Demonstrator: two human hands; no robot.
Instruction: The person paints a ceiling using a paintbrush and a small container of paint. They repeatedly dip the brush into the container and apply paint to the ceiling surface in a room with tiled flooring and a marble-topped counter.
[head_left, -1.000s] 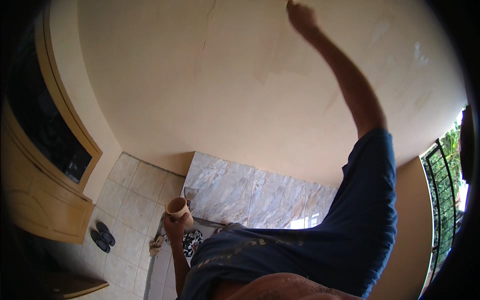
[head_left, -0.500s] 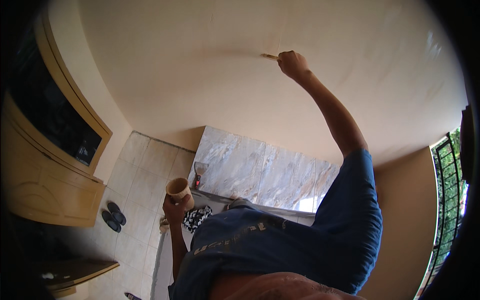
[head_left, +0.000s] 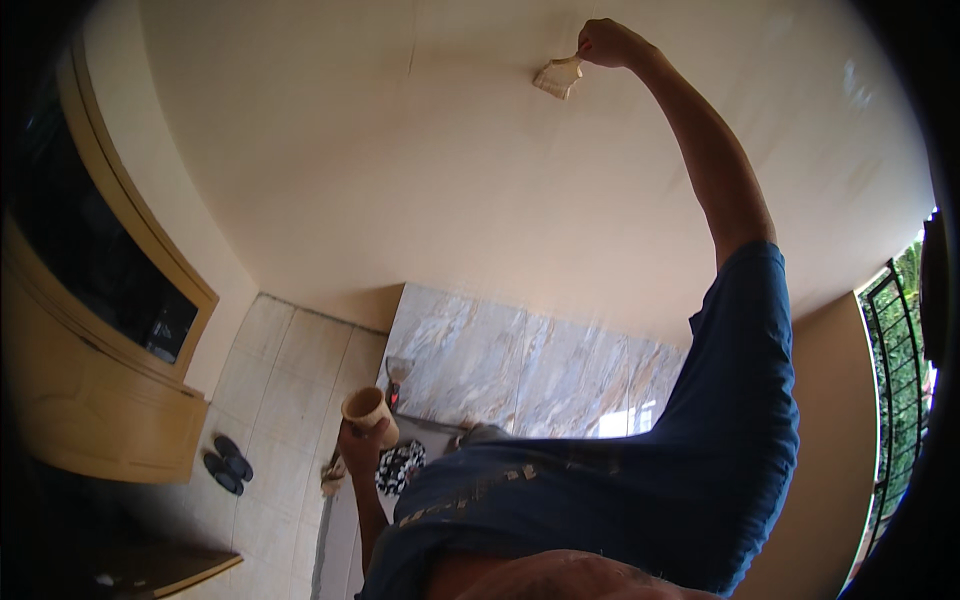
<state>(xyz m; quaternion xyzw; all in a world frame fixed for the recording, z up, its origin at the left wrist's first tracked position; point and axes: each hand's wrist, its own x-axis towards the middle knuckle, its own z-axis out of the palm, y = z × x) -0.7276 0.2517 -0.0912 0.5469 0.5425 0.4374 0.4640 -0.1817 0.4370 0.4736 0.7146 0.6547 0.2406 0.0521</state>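
Note:
High up on the beige wall (head_left: 350, 180), my right hand (head_left: 612, 43) is closed round the handle of a flat paintbrush (head_left: 557, 77). The brush's broad face shows, its bristles angled down and left at the wall; whether they press on it I cannot tell. Low on the left, my left hand (head_left: 358, 446) grips a light-brown, open-topped cup (head_left: 370, 413) from the side, thumb near its front. The cup is tilted a little, and what is inside cannot be made out.
Beside the cup, a scraper (head_left: 396, 375) with a red and black handle lies on the marbled grey slab (head_left: 490, 350). Further left are dark slippers (head_left: 228, 464) on floor tiles and a wooden door (head_left: 100, 390). A barred window (head_left: 885, 370) stands at the right.
My right hand has risen along the wall, and the paintbrush has turned from edge-on to show its broad face. My left hand and the cup sit slightly lower in the view.

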